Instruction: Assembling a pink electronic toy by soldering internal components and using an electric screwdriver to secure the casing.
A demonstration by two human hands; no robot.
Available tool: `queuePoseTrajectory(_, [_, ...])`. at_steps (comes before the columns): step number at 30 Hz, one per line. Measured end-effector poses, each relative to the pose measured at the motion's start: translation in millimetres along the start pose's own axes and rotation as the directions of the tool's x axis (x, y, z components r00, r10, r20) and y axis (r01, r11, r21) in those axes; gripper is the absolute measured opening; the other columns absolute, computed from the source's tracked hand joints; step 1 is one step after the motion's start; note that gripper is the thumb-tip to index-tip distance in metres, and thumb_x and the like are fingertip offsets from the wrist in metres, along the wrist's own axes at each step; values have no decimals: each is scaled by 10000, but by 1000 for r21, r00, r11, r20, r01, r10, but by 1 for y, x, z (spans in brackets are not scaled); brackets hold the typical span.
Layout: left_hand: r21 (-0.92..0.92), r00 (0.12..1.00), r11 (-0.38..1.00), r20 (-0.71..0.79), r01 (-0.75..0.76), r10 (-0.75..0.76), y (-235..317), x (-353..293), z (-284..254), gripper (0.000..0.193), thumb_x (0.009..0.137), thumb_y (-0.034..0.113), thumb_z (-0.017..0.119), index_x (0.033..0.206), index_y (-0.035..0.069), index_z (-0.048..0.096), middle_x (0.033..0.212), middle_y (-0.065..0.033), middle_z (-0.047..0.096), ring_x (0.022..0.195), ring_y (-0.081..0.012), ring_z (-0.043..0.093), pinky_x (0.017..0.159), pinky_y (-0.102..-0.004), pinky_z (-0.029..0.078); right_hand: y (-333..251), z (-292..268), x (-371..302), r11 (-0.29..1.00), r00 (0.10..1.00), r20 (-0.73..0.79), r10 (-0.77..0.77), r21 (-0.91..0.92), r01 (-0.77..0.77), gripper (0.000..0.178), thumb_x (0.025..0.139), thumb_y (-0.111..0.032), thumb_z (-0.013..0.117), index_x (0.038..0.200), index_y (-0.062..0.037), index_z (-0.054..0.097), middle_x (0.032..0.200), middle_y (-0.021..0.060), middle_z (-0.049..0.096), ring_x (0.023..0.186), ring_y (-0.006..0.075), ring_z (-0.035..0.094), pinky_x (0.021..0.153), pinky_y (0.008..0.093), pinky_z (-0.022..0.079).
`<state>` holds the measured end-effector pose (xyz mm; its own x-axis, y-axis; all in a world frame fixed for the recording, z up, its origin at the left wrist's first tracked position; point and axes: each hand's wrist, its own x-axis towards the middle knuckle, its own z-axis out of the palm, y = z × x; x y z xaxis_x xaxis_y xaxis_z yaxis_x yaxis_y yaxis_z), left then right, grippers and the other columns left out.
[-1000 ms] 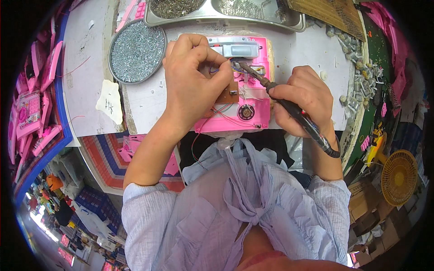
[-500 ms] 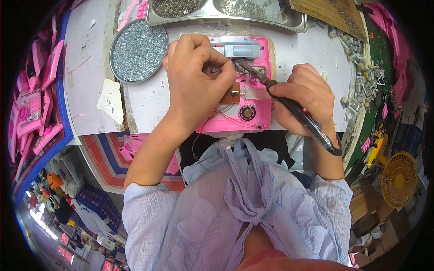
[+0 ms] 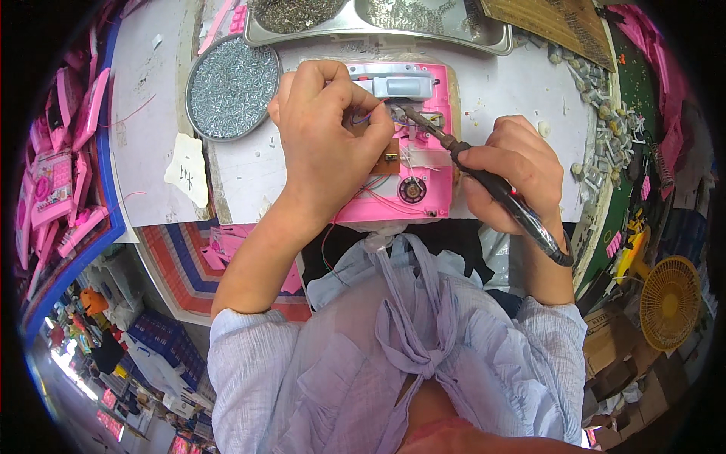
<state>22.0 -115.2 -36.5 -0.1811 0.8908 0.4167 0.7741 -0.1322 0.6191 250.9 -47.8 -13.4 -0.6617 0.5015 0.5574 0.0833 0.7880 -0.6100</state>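
Note:
A pink plastic housing (image 3: 355, 212) lies open on the table before me, with a grey-blue part (image 3: 404, 86) across its far end. Inside it sit a small brown circuit board (image 3: 387, 160), a round speaker (image 3: 412, 190) and thin loose wires. Over its left side, my left hand (image 3: 321, 136) pinches a thin wire between thumb and forefinger; its fingertips hide the wire's end. My right hand (image 3: 518, 170) is wrapped round the black handle of a soldering iron (image 3: 495, 185). The iron's tip is beside my left fingertips, below the grey-blue part; I cannot tell whether it touches.
A round dish of small screws (image 3: 233, 89) stands at the left. Beyond the housing is a metal tray (image 3: 378, 32) with springs and small metal pieces. Small motor-like parts (image 3: 605, 125) lie at right, pink housings (image 3: 53, 178) at far left. A yellow fan (image 3: 669, 303) stands lower right.
The soldering iron and my right hand have shifted very slightly right and down. My left hand keeps its pinch in nearly the same place.

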Motion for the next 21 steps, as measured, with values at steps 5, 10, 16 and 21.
queuePoseTrajectory(5, [27, 1000, 1000, 9, 3, -3, 2, 0, -1, 105, 689, 72, 770, 741, 56, 679, 897, -56, 576, 875, -255, 542, 809, -381, 423, 0, -2, -3, 1000, 1000, -20, -8, -11, 8, 335, 599, 4, 748, 927, -57, 711, 643, 49, 534, 565, 245, 517, 574, 355, 432])
queuePoseTrajectory(10, [37, 1000, 999, 7, -7, 6, 1, 0, -1, 107, 689, 67, 771, 751, 54, 684, 913, -63, 580, 890, -257, 553, 818, -379, 427, 0, -3, -3, 1000, 999, -34, -11, -15, 11, 349, 616, 1, 746, 954, -72, 696, 632, 44, 506, 561, 245, 510, 570, 354, 429])
queuePoseTrajectory(16, [31, 1000, 1000, 9, -3, 2, 1, 0, 0, 106, 698, 69, 770, 761, 53, 686, 921, -67, 585, 895, -256, 554, 816, -378, 429, -1, -6, -5, 1000, 1000, -27, -3, -26, 2, 339, 630, -10, 749, 957, -79, 692, 631, 41, 496, 556, 245, 500, 567, 353, 425])
queuePoseTrajectory(21, [33, 1000, 999, 10, -6, 6, 1, 0, 0, 109, 705, 70, 768, 767, 53, 680, 930, -68, 589, 896, -258, 557, 816, -379, 431, 0, -6, -6, 1000, 999, -42, -10, -17, 9, 336, 636, -19, 755, 961, -78, 694, 638, 39, 506, 559, 245, 504, 569, 355, 425])
